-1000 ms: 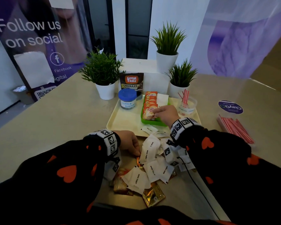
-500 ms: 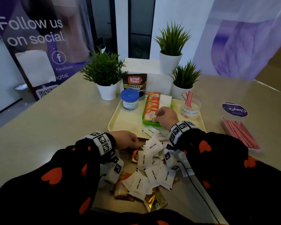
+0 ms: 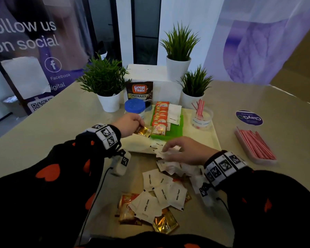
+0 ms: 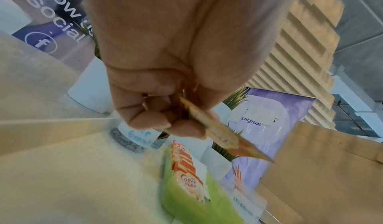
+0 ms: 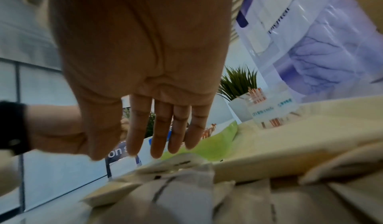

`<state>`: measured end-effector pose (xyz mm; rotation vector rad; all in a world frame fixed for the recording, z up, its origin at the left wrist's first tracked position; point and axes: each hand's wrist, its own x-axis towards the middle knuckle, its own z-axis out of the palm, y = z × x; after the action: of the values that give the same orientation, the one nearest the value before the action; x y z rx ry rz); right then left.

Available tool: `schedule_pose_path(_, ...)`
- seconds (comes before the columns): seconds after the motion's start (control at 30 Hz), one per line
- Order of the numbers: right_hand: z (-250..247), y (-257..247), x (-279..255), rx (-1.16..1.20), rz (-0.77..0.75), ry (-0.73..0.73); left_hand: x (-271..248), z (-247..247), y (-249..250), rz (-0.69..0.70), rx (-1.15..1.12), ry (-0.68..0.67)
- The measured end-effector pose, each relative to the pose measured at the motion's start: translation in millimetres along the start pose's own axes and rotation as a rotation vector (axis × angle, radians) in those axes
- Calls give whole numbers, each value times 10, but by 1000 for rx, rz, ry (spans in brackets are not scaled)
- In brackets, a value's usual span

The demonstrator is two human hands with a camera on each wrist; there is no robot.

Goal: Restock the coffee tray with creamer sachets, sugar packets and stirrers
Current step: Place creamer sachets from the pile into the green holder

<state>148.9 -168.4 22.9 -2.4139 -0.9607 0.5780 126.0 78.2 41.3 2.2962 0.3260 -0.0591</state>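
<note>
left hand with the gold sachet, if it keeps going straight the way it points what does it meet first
Probably the front creamer sachet in the green bin: the left hand pinches its gold sachet just beside that row. Depth is unclear.

desk [image 3: 43, 140]: beige. tray [image 3: 215, 138]: pale cream. organiser [image 3: 175, 133] on tray: bright green. creamer sachets [image 3: 161, 114]: orange and white; sachet [image 3: 143, 131] held in the left hand's [image 3: 128, 123] grip: gold foil. sugar packets [image 3: 150, 181]: white, black print. stirrers [image 3: 200, 107]: red and white stripes. jar lid [image 3: 134, 104]: blue. sleeves [image 3: 43, 185]: black, red hearts. wristbands [image 3: 106, 135]: black and white square markers.
</note>
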Motion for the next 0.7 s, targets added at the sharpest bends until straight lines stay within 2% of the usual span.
schedule_pose_path(0.1, 85, -53, -219, -188, -54, -179, 148, 68, 66, 25, -90, 47)
schedule_pose_path(0.2, 186, -27, -372, -231, -39, -287, 279, 188, 54, 38, -146, 31)
schedule_pose_path(0.33, 294, 94, -427, -296, -21, -386, 402, 336, 90, -115, -439, 101)
schedule_pose_path(0.4, 338, 155, -422, -322, -27, -421, 412, 357, 118, -179, -644, 60)
schedule_pose_path(0.47, 358, 188, -427, -334, -42, -429, 422, 368, 108, -192, -758, -24)
schedule_pose_path(0.63, 355, 176, -444, -304, -68, -425, 474, 398, 69, -141, -737, -4)
schedule_pose_path(0.7, 365, 187, -451, -289, -70, -425, 483, 400, 76, -163, -625, 40)
